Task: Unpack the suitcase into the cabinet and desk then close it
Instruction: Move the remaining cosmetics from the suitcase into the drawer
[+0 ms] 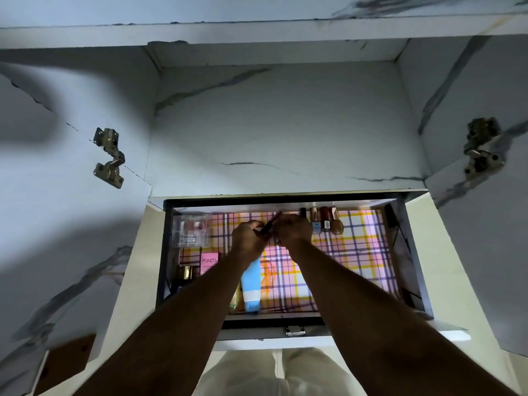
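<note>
Just above frame centre, over the plaid-lined drawer [357, 252], a slim dark stick [270, 223] held between both hands, long axis running from lower left up to upper right. Left hand [248, 238] curled round its lower end, right hand [294, 231] with fingers [285, 221] pinching its upper end, so neither nearer than the other. Likely headed for the row of small bottles [325, 221], just right of the right hand along the drawer's far edge.
</note>
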